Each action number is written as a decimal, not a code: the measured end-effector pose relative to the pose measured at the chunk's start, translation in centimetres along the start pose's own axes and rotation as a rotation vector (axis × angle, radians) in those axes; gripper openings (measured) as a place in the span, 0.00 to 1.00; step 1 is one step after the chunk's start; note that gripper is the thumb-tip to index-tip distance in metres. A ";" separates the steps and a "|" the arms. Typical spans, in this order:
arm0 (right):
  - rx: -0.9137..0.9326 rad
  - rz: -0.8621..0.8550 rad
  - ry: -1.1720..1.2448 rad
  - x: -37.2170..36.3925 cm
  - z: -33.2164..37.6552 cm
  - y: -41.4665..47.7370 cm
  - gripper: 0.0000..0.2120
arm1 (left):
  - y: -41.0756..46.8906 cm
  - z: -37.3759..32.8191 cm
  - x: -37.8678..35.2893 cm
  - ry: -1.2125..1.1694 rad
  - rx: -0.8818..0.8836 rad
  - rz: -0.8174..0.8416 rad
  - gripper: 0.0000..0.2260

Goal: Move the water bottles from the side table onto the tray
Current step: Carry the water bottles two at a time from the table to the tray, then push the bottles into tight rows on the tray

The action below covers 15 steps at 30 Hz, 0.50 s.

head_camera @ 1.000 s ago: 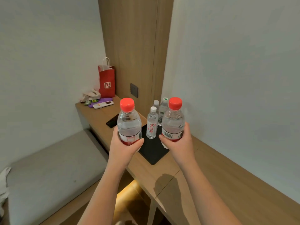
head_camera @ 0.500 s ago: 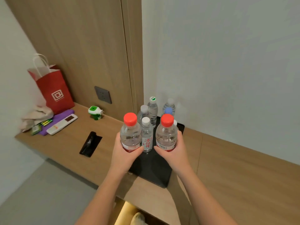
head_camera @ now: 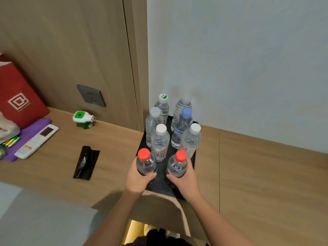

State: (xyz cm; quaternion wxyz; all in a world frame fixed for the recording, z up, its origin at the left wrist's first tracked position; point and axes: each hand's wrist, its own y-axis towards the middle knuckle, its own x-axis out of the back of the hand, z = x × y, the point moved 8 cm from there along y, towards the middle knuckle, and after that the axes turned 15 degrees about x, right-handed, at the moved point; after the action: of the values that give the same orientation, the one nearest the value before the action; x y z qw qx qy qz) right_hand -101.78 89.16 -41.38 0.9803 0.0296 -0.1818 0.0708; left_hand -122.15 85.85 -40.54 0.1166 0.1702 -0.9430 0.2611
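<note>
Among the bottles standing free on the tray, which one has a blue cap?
The blue-capped bottle in the right column, between the far white-capped one and the nearer white-capped one. All other caps there are white or green and white.

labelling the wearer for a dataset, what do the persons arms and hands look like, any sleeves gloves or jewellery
Both forearms are bare right to the bottom edge of the picture, with no sleeve in view. The left hand and right hand wear no gloves, and no ring, watch or bracelet shows on the sides facing the camera. No markings are visible.
</note>
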 end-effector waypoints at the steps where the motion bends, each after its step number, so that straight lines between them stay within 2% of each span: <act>1: -0.017 -0.002 -0.011 -0.1 -0.6 -0.2 0.33 | 0.3 0.4 -0.3 0.019 0.015 0.013 0.29; 6: -0.061 -0.009 -0.031 -0.3 -2.5 -0.7 0.33 | 2.1 3.0 -1.0 0.078 0.060 0.080 0.33; 15: -0.064 0.061 -0.062 -0.2 -2.8 0.3 0.33 | 2.4 2.9 -1.8 0.176 0.010 0.135 0.28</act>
State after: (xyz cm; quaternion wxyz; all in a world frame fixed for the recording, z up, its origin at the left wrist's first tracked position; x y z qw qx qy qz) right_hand -101.07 89.61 -44.02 0.9720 -0.0053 -0.2152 0.0939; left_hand -121.78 86.71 -44.58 0.1804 0.0833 -0.9371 0.2870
